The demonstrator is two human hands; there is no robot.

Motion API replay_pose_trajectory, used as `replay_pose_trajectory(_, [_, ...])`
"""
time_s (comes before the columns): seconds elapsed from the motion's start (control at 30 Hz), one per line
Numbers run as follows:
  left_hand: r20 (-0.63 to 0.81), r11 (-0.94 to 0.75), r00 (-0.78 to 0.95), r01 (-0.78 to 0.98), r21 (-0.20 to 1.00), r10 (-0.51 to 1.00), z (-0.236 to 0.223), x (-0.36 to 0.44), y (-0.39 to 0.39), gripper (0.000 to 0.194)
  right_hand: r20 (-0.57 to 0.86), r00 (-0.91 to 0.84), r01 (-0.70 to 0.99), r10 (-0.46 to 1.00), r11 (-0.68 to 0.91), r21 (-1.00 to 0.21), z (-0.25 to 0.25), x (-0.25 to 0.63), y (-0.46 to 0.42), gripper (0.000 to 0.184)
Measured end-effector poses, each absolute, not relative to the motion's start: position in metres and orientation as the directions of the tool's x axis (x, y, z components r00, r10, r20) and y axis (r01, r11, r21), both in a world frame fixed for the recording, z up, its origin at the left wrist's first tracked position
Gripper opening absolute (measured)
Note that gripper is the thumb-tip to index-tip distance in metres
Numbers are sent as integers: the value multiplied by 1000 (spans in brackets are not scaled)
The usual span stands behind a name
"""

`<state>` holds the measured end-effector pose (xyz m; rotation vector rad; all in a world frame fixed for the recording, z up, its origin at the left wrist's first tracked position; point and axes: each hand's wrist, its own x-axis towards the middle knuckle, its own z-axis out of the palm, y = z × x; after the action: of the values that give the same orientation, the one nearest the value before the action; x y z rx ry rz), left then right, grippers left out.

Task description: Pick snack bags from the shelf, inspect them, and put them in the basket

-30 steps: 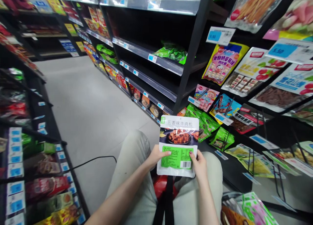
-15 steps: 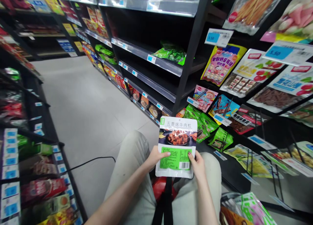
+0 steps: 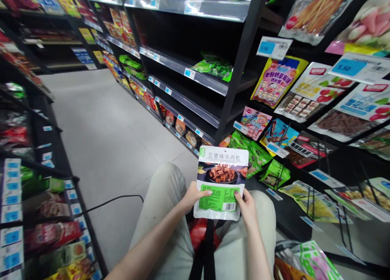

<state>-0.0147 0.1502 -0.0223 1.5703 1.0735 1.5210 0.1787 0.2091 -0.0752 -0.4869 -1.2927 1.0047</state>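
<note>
In the head view, the widest room lies left of centre, where a grey floor [image 3: 91, 117] runs toward the upper left between the left rack [image 3: 50, 150] and the centre shelves [image 3: 183, 94]. A dark cable [image 3: 122, 196] crosses that floor at mid-left. On the right, hanging packets [image 3: 278, 83] and their hooks crowd the space; green packets [image 3: 254, 154] show just beyond the upper right edge of the white pouch [image 3: 222, 176]. That pouch is right of the frame's centre, in the lower half, above the lap and between the left knee [image 3: 167, 182] and right knee [image 3: 263, 209]. Bagged goods [image 3: 317, 259] fill the lower right corner.

Against the frame half a second ago, the pouch's upper right corner has shifted slightly rightward, and a white glare streak now sits under its title line. The hands keep nearly the same place, and the surroundings have moved only a little in the frame.

The left hand [image 3: 195, 195] grips the pouch's left edge, thumb flat on the green label; the right hand [image 3: 247, 205] pinches the right edge, thumb at that label's right side. The fingers behind the pouch are hidden.
</note>
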Motion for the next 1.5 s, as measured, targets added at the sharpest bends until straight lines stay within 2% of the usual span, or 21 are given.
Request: replay_pose_trajectory(1.5, [431,-426,-36,101,899,901,-22,-13,150,39,519,-44,-394,854,462,-794,-72,178,209,36])
